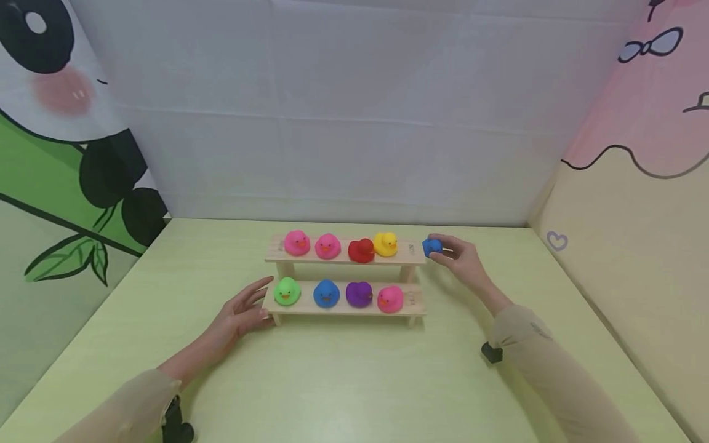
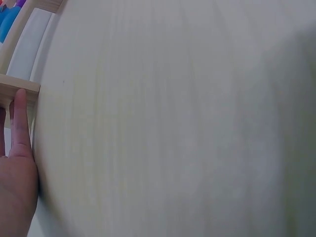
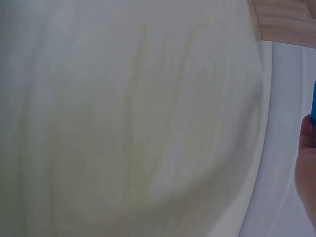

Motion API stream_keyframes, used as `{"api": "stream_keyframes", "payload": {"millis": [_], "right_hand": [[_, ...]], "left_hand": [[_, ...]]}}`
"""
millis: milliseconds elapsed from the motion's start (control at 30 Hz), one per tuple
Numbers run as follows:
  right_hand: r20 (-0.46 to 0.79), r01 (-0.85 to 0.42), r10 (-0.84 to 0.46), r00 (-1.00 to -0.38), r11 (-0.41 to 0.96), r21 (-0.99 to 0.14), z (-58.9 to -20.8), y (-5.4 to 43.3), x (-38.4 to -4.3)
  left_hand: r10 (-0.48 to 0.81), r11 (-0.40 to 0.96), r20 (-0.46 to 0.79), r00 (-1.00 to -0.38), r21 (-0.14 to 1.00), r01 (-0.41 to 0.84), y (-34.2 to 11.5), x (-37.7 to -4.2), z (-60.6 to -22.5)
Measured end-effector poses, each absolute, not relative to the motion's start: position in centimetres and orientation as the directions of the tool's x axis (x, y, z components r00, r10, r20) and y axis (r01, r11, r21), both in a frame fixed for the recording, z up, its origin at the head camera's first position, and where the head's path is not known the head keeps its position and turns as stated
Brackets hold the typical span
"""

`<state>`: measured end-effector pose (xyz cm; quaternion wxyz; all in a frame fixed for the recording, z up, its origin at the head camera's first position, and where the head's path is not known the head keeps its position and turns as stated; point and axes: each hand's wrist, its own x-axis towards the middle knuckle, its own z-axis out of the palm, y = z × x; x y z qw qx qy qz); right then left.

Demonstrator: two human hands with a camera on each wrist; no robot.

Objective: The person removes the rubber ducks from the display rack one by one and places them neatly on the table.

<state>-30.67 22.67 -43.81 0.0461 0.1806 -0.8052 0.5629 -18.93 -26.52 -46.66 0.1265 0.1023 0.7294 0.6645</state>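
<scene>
A two-tier wooden rack (image 1: 338, 312) stands on the table, bearing rubber ducks. On its upper tier sit two pink ducks (image 1: 297, 243), a red duck (image 1: 361, 251) and a yellow duck (image 1: 386, 244). The lower tier carries a green duck (image 1: 287, 291), a blue duck (image 1: 326, 294), a purple duck (image 1: 359, 295) and a pink duck (image 1: 390, 299). Just off the upper tier's right end, my right hand (image 1: 462, 261) pinches another blue rubber duck (image 1: 432, 247). My left hand (image 1: 240, 314) rests against the rack's left end, its fingers extended, as the left wrist view also shows.
The pale table (image 1: 343, 387) runs back to a white cloth wall (image 1: 354, 123). Printed panels flank it, a green one (image 1: 39, 166) on the left and a pink and cream one (image 1: 637, 203) on the right. Dark wrist devices (image 1: 492, 352) show at both sleeves.
</scene>
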Motion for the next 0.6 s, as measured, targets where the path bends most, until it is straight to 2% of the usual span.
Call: {"api": "stream_keyframes", "payload": {"millis": [267,600], "right_hand": [[0.145,-0.272,-0.322,-0.936,0.395,-0.878,-45.4,23.7,-31.2],[-0.02,-0.168,-0.359,-0.933,0.484,-0.859,-45.9,25.1,-31.5]], "left_hand": [[0.324,0.096,-0.064,-0.944,0.995,-0.035,-26.4,-18.9,-46.7],[0.331,0.089,-0.045,-0.943,0.996,-0.016,-26.5,-18.9,-46.6]]}}
